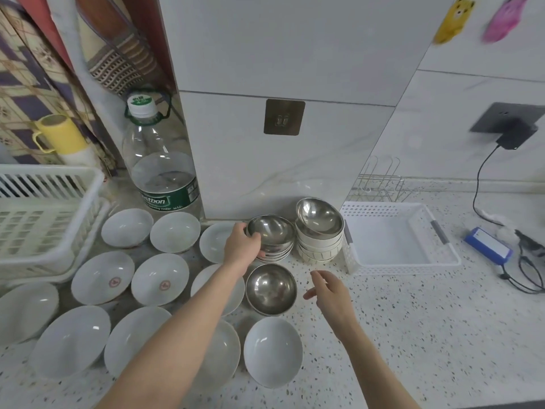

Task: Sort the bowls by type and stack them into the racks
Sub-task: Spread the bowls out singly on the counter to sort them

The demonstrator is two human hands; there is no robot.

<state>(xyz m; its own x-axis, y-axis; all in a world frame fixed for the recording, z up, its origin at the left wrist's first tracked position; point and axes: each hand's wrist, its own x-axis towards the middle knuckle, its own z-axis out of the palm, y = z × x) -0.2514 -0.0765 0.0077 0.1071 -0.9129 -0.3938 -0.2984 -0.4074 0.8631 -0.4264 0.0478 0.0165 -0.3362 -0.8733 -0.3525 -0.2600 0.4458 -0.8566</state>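
In the head view, we see the left hand (242,243) at the centre of the speckled white stone tabletop (413,320), its fingers curled round the rim of the top bowl of a short stack of shiny stainless-steel bowls (270,235). The right hand (329,290) hovers relaxed and holds nothing, at about five o'clock from that stack. A single steel bowl (271,288) sits at six o'clock from it; glossy white ceramic bowls (160,278) spread toward eight o'clock. At three o'clock stands a stack of white ridged bowls topped by a tilted steel bowl (320,218), then the white perforated plastic basket (392,237).

We judge the steel bowls light, stiff and slippery, best pinched at the rim; the ceramic ones look heavier and chip-prone, so cradle them underneath.
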